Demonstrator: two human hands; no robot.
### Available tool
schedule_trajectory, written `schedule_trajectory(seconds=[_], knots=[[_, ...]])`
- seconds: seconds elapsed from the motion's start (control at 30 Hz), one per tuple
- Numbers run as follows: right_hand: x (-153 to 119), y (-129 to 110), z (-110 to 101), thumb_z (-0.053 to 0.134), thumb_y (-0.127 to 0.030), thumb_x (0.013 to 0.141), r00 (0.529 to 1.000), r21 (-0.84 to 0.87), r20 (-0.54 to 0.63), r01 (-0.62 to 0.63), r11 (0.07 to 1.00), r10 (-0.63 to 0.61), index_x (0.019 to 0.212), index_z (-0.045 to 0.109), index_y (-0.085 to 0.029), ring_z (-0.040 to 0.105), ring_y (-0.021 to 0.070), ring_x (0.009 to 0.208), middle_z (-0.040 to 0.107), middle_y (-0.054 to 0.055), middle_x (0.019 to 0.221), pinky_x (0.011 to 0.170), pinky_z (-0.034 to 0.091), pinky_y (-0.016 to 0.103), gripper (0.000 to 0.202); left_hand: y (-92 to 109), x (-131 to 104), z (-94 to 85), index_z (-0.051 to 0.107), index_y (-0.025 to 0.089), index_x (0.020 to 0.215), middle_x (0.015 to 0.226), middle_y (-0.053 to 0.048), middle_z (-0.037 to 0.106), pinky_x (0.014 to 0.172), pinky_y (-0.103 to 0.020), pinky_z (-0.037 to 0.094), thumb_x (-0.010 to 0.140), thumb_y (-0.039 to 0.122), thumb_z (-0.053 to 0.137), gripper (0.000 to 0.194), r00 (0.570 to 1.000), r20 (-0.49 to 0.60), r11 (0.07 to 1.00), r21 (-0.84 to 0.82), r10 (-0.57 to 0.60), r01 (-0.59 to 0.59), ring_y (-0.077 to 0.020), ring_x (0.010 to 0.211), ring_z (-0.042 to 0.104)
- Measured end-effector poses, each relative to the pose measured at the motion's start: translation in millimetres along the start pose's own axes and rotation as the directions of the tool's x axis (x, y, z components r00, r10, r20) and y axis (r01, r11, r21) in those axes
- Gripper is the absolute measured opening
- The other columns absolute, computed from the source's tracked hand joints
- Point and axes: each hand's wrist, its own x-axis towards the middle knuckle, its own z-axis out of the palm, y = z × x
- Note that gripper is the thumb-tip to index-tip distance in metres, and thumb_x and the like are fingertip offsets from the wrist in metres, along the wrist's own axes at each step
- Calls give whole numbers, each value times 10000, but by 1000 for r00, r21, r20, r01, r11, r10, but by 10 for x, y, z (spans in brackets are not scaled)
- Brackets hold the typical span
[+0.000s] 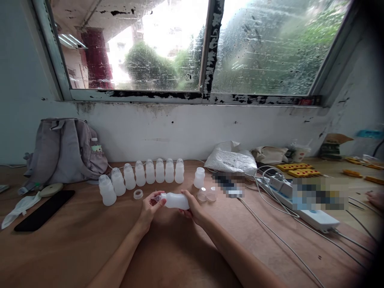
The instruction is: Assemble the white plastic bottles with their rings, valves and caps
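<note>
A frosted white baby bottle (176,201) lies sideways between my two hands, just above the table. The fingers of my left hand (149,209) are closed around its clear nipple end (159,197). My right hand (192,209) grips the bottle near its base, thumb on top. Left of my hands, a white collar ring (138,194) rests on the table. Behind stands a curved row of several baby bottles (140,175) with clear caps. A bottle without a cap (199,178) stands apart to the right, and two clear caps (202,195) sit in front of it.
A grey backpack (64,148) leans on the wall at left, with a black flat slab (45,211) before it. To the right are a silver padded bag (231,158), a white power strip (318,218) with cables, and yellow parts (295,168). Another person's hand (375,198) shows at the right edge.
</note>
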Motion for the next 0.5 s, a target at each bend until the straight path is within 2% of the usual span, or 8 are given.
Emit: schedule_trajectory(seconds=[0.1,0.23,0.37,0.5], knots=[[2,-22,-35,296,-521,784,988,50,69,-141,989,137,602,433,-162,229,46,244,437,-5,335,253,168,161,425,62,-32,20,661,153,861,796,-44,632,625,-215,416,530,293,743,369,1000,10,999,28,24,-24,-159,709,548],[-12,-75,-48,287,-493,777,963,94,128,-250,964,237,616,422,-169,173,40,233,438,-7,326,246,137,159,386,87,-51,54,669,158,856,820,-56,627,643,-222,413,530,263,741,350,995,8,990,94,100,-101,-173,731,545],[-34,-154,-70,281,-448,779,943,95,168,-306,947,287,638,437,-163,159,35,236,455,4,341,252,131,152,354,118,-90,102,681,176,846,806,-51,611,655,-229,404,548,242,730,309,977,24,957,196,214,-214,-178,729,539],[-36,-223,-110,311,-439,775,919,71,196,-360,930,341,670,471,-149,207,37,251,478,12,396,260,144,149,348,173,-156,136,686,194,840,815,-50,614,670,-242,402,534,238,738,313,967,3,944,216,255,-250,-193,744,541]])
